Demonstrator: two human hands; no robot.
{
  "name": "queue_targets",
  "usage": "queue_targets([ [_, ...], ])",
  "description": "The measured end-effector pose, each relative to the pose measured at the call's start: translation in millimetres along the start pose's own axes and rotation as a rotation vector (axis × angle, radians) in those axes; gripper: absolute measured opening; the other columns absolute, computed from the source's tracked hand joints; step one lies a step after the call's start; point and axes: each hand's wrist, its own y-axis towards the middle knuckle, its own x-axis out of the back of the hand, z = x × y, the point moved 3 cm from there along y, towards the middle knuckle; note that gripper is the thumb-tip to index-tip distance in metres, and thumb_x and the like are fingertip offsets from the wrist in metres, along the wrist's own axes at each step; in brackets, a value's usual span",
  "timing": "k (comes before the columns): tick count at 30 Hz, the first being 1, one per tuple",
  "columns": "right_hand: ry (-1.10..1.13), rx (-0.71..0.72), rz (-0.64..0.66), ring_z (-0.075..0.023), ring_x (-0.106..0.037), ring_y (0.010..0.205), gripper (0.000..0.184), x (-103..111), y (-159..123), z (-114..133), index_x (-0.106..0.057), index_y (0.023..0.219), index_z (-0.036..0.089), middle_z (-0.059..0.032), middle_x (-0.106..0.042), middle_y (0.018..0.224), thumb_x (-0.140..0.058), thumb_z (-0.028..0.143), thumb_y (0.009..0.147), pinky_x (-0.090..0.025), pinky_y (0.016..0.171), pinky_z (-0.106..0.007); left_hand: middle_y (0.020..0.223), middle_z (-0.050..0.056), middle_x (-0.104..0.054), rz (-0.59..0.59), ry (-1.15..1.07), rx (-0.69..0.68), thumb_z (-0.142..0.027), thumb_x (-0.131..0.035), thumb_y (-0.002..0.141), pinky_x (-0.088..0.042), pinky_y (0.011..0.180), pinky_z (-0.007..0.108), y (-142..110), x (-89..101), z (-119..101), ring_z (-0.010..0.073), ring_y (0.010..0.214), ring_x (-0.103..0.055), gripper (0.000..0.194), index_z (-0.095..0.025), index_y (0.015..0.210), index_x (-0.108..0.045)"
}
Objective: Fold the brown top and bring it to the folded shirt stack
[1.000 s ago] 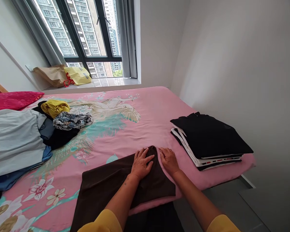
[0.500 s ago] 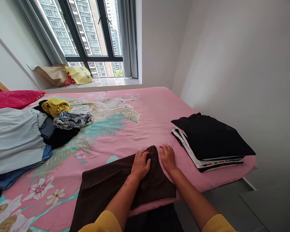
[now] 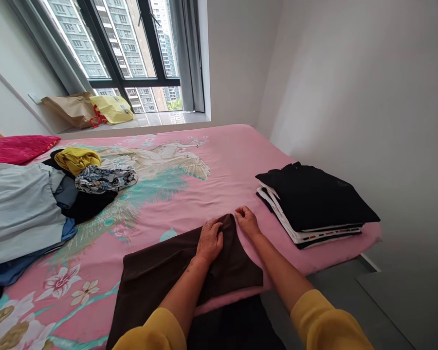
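Dark brown trousers (image 3: 149, 272) lie folded along the near edge of the bed, with a pointed corner at the top and a curved right edge. My left hand (image 3: 209, 241) rests flat on them just left of that corner, fingers stretched out. Beside the corner is my right hand (image 3: 247, 221), its fingers bent and its thumb close to them at the fabric's edge. The bit of cloth between those fingertips is mostly hidden. To the right sits a stack of folded clothes (image 3: 316, 197), with a black garment on top and white layers below.
A loose heap holds a light grey garment (image 3: 18, 209), a yellow cloth (image 3: 78, 159) and a patterned cloth (image 3: 105, 179). Behind it lies a red pillow (image 3: 18, 148). A brown paper bag (image 3: 69, 109) and a yellow bag (image 3: 113, 108) stand on the windowsill. The pink bed (image 3: 226, 160) ends at the right.
My right hand's fingers have bent in toward the trousers' corner, from lying flatter beside it. My left hand stays on the fabric. The whole view has shifted slightly.
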Motion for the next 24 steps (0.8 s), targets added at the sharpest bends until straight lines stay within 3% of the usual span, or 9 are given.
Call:
queue_targets([
  [6, 0.232, -0.105, 0.004, -0.0159, -0.057, 0.086, 0.029, 16, -20, -8, -0.059, 0.091, 0.018, -0.0050, -0.064, 0.091, -0.053, 0.041, 0.074, -0.045, 0.080, -0.030, 0.149, 0.007, -0.029, 0.169, 0.203, 0.052, -0.054, -0.044, 0.083, -0.009, 0.116, 0.044, 4, -8.4, -7, 0.0231, 0.139, -0.019, 0.066, -0.020, 0.139, -0.037],
  [11, 0.320, -0.157, -0.028, -0.0155, -0.056, 0.083, 0.028, 29, -51, -3, -0.061, 0.088, 0.018, -0.0035, -0.063, 0.088, -0.059, 0.039, 0.070, -0.044, 0.082, -0.031, 0.154, 0.009, -0.011, 0.436, 0.228, 0.137, -0.071, -0.040, 0.075, -0.005, 0.114, 0.048, 17, -1.2, -14, 0.0252, 0.142, -0.006, 0.089, -0.020, 0.145, -0.022],
  [13, 0.350, -0.174, -0.048, -0.0154, -0.056, 0.084, 0.028, 34, -61, -1, -0.061, 0.088, 0.018, -0.0036, -0.063, 0.089, -0.060, 0.039, 0.069, -0.043, 0.083, -0.031, 0.153, 0.010, -0.014, 0.494, 0.210, 0.163, -0.069, -0.038, 0.077, -0.008, 0.113, 0.050, 18, 8.6, -20, 0.0258, 0.141, -0.009, 0.085, -0.019, 0.145, -0.024],
  [15, 0.382, -0.185, -0.066, -0.0150, -0.056, 0.084, 0.028, 41, -73, 1, -0.060, 0.089, 0.019, -0.0036, -0.062, 0.091, -0.058, 0.040, 0.070, -0.044, 0.082, -0.030, 0.152, 0.009, -0.021, 0.455, 0.210, 0.160, -0.061, -0.032, 0.084, -0.010, 0.113, 0.050, 10, 20.3, -27, 0.0240, 0.141, -0.014, 0.072, -0.019, 0.143, -0.029],
  [19, 0.399, -0.187, -0.081, -0.0149, -0.054, 0.079, 0.024, 66, -112, 7, -0.059, 0.087, 0.019, -0.0028, -0.061, 0.088, -0.056, 0.036, 0.071, -0.045, 0.076, -0.030, 0.150, 0.004, -0.029, 0.368, 0.225, -0.018, -0.046, -0.029, 0.091, -0.004, 0.114, 0.051, -29, 36.1, -39, 0.0209, 0.140, -0.017, 0.052, -0.023, 0.137, -0.040],
  [24, 0.024, -0.030, -0.007, -0.0138, -0.048, 0.067, 0.010, 95, -178, 21, -0.056, 0.077, 0.019, 0.0008, -0.052, 0.071, -0.055, 0.028, 0.072, -0.040, 0.066, -0.027, 0.146, 0.008, -0.036, 0.378, 0.201, -0.145, -0.039, -0.033, 0.091, -0.005, 0.112, 0.057, -63, 42.7, -44, 0.0232, 0.138, -0.025, 0.045, -0.023, 0.131, -0.047],
])
